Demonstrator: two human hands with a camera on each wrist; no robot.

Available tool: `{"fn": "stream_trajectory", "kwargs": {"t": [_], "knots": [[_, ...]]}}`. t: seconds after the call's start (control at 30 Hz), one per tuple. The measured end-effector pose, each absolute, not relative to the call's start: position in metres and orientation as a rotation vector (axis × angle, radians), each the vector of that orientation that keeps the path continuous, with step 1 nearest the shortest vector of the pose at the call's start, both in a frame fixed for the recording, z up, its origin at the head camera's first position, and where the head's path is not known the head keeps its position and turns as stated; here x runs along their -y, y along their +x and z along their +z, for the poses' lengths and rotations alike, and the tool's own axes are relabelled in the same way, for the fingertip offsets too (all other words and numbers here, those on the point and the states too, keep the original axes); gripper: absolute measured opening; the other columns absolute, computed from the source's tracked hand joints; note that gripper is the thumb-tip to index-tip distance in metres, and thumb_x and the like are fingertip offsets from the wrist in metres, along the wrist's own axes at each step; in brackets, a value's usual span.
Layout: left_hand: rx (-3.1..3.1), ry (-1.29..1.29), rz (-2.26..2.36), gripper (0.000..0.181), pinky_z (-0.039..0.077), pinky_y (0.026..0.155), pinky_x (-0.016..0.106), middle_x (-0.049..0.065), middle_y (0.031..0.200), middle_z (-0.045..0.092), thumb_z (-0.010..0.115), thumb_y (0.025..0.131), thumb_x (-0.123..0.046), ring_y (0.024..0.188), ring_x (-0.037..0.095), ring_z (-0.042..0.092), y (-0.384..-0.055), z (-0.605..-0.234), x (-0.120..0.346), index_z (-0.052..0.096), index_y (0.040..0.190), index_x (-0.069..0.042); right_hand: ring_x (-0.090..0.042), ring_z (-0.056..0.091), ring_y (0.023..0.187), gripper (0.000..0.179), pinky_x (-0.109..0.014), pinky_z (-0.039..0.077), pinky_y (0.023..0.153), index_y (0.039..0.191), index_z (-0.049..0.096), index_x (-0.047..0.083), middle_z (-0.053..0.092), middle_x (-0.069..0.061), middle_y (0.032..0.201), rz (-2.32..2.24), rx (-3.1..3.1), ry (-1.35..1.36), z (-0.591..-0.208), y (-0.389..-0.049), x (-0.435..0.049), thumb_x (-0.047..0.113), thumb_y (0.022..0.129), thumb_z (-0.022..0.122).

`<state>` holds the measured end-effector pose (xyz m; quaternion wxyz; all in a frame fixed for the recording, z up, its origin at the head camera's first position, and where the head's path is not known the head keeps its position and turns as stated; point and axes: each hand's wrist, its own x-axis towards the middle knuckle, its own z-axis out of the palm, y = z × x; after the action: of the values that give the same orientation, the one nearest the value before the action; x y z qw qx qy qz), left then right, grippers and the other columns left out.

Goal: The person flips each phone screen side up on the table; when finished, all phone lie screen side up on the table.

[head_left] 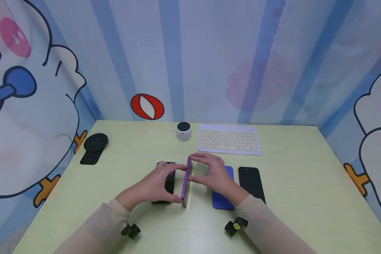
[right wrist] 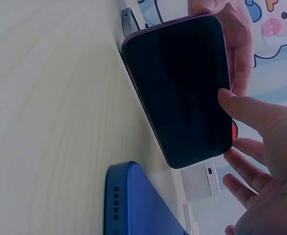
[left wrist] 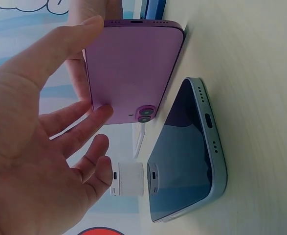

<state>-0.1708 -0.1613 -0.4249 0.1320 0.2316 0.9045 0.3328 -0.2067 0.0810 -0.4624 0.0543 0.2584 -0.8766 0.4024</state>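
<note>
Head view: Left hand [head_left: 155,184] and right hand [head_left: 217,174], half spread, pinch 1 purple phone [head_left: 186,181] on edge between a dark-screened phone [head_left: 169,184] and a blue phone [head_left: 222,200], long axis pointing away, left thumb [head_left: 174,198] at its near end.

keyboard [head_left: 229,139] legends too small, no readable text

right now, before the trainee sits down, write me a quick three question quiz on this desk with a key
Sides are the wearer's.

1. The left hand and right hand hold the purple phone. Its screen faces: a) up b) down c) right

2. True or false: the black phone lies right of the blue phone.

3. What stands just left of the keyboard?

Key: 1 c; 2 true; 3 the white cylinder.
</note>
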Motion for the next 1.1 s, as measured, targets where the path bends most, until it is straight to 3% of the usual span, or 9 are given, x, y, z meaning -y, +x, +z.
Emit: {"fn": "stream_trajectory", "kwargs": {"t": [0.33,0.57,0.8,1.1], "knots": [[-2.635,0.66,0.974,0.092,0.049,0.105,0.05,-0.007,0.147,0.054,0.096,0.071,-0.038,0.131,0.02,0.041,-0.169,-0.427,0.167,0.051,0.151,-0.028,-0.026,0.055,0.139,0.07,-0.063,0.025,0.115,0.14,0.066,0.021,0.066,-0.001,0.142,1.233,2.754,0.735,-0.463,-0.207,-0.081,0.029,0.075,0.094],[-2.619,0.64,1.027,0.091,0.049,0.105,0.054,0.004,0.146,0.054,0.096,0.071,-0.037,0.132,0.026,0.044,-0.168,-0.428,0.173,0.052,0.15,-0.028,-0.026,0.055,0.137,0.073,-0.067,0.017,0.118,0.139,0.066,0.019,0.067,-0.001,0.14,1.07,2.903,0.746,-0.467,-0.211,-0.082,0.026,0.073,0.096],[-2.645,0.599,1.019,0.092,0.05,0.103,0.054,0.009,0.141,0.054,0.097,0.069,-0.038,0.129,0.026,0.047,-0.167,-0.43,0.176,0.053,0.149,-0.03,-0.028,0.055,0.136,0.075,-0.07,0.011,0.119,0.14,0.066,0.019,0.069,-0.002,0.138,0.962,2.984,0.763,-0.472,-0.213,-0.084,0.025,0.072,0.096],[-2.7,0.575,0.982,0.091,0.051,0.102,0.046,0.004,0.139,0.055,0.099,0.067,-0.034,0.125,0.023,0.048,-0.167,-0.444,0.17,0.056,0.147,-0.02,-0.028,0.054,0.137,0.073,-0.07,0.014,0.118,0.135,0.07,0.016,0.067,-0.005,0.138,0.941,3.003,0.694,-0.473,-0.215,-0.091,0.022,0.068,0.098]]}}
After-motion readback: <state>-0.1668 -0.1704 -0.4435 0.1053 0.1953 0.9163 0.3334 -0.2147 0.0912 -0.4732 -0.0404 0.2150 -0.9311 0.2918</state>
